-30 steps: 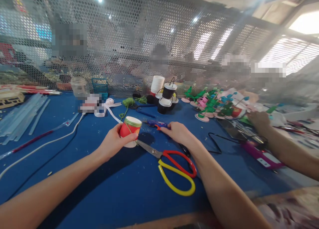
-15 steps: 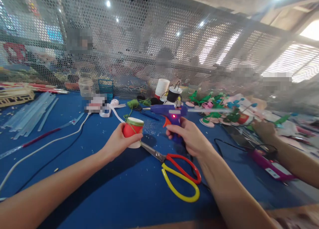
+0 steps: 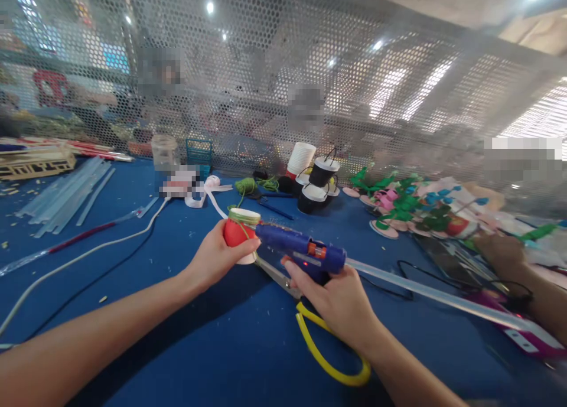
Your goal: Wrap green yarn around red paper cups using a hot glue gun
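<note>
A red paper cup with green yarn wound below its white rim is gripped in my left hand. My right hand is closed around the handle of a blue glue gun, a long clear glue stick sticking out of its back. The gun's nozzle end is at the cup's right side, by the yarn; whether it touches is hidden. From the cup, the yarn runs back to a green yarn ball. Scissors with a yellow handle lie under my right hand, partly covered.
Glue sticks and a white cable lie at left. Black cups and stacked white cups stand at the back, before a perforated metal screen. Another person's hand is at right, near craft flowers and a purple power strip.
My right hand has turned the glue gun and brought its nozzle left and down to the cup. The red scissor handle is now covered. My left hand still holds the cup.
</note>
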A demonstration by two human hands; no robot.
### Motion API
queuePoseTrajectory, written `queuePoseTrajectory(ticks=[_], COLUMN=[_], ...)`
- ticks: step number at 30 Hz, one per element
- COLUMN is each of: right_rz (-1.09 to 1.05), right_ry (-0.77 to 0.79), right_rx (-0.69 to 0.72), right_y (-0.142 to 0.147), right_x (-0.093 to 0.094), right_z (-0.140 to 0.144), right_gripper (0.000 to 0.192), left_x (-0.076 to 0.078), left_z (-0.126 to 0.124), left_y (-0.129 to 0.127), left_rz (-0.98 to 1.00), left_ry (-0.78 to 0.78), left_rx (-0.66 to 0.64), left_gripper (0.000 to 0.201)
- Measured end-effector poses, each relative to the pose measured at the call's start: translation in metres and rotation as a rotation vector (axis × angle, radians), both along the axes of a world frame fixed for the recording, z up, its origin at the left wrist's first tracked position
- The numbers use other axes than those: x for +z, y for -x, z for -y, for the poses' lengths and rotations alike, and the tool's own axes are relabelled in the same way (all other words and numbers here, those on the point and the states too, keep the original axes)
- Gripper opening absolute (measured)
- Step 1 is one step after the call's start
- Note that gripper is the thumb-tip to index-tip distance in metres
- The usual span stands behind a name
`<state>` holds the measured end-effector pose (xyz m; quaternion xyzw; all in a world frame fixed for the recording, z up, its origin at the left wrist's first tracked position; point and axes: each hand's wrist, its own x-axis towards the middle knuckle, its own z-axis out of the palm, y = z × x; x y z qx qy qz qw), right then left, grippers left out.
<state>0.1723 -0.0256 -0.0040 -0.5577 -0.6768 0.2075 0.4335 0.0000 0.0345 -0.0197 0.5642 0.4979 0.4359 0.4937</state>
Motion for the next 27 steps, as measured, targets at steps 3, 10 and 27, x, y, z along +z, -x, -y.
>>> queuePoseTrajectory(ticks=[3,10,27], right_rz=[0.023,0.056,0.078], right_ry=[-0.075,-0.163,-0.196], right_rx=[0.054,0.071,0.074], right_y=[0.0,0.003,0.003], right_x=[0.003,0.003,-0.006], right_z=[0.001,0.002,0.0], right_gripper=[0.017,0.012,0.007], left_x=[-0.002,-0.001,-0.001], left_z=[-0.001,0.0,-0.002], left_y=[0.001,0.001,0.002], left_rz=[0.001,0.017,-0.031], left_ry=[0.005,-0.014,-0.041], left_rx=[0.032,0.014,0.014], left_gripper=[0.058,0.059,0.056])
